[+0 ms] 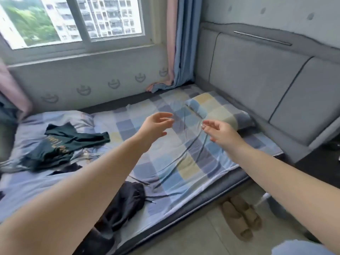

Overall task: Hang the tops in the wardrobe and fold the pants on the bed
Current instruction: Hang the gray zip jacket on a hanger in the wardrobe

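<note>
A dark green top (70,142) with gold lettering lies crumpled on the left part of the bed (184,162). A black garment with a drawstring (125,203) is bunched at the bed's near edge, partly under my left forearm. My left hand (156,125) and my right hand (220,133) are stretched out above the checked sheet in the middle of the bed, palms facing each other, fingers apart, holding nothing. No wardrobe is in view.
A checked pillow (219,109) lies by the grey padded headboard (257,80). A window (73,21) and blue-pink curtain (182,52) are behind the bed. A pair of beige slippers (241,216) sits on the floor beside the bed.
</note>
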Demonstrator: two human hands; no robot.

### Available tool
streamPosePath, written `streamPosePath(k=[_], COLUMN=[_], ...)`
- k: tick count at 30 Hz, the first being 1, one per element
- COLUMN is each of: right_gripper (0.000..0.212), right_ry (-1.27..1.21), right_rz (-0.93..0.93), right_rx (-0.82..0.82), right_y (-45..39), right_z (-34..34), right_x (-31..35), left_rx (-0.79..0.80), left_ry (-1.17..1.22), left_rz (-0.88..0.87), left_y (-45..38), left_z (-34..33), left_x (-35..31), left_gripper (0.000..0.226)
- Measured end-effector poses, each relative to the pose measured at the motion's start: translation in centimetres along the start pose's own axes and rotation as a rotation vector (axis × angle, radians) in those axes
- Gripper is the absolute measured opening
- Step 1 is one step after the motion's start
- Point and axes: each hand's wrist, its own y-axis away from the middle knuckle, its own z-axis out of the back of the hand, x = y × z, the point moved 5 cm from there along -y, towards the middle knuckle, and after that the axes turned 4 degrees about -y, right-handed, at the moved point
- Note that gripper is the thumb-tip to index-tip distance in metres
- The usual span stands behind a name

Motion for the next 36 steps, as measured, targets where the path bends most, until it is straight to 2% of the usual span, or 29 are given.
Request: streamPosePath(k=[6, 14, 18, 27, 32, 36], right_gripper=[0.033, 0.034, 0.036, 0.04, 0.037, 0.039], right_ry=[0.046, 0.172, 0.221, 0.357, 0.392, 0.388], right_rz=[-0.063, -0.18, -0.266, -0.389, -0.379, -0.36], right_rx=[0.327, 0.661, 0.725, 0.767, 0.777, 0.82], right_y=[-6.2, -11.6, -12.7, -14.9, -15.8, -16.4], right_z=[-13.4, -26.8, -31.0, -39.1, -43.5, -47.4], right_x=[-2.7, -9.0, -13.4, -25.8, -27.9, -27.2], left_rx=[-0.251, -0.54, -0.627, -0.615, -0.684, -0.719], left_ry=[0.009, 0.033, 0.06, 0.064, 0.077, 0.106], left_rz=[0.179, 0.444, 0.552, 0.751, 0.789, 0.77], left_y=[-0.3, 1.9, 3.2, 3.5, 4.2, 4.3], left_z=[10.7, 19.2, 20.3, 19.2, 22.0, 25.2], left_x=[8.0, 19.0, 25.1, 39.0, 42.6, 43.3], left_gripper=[0.019, 0.023, 0.016, 0.017, 0.015, 0.013])
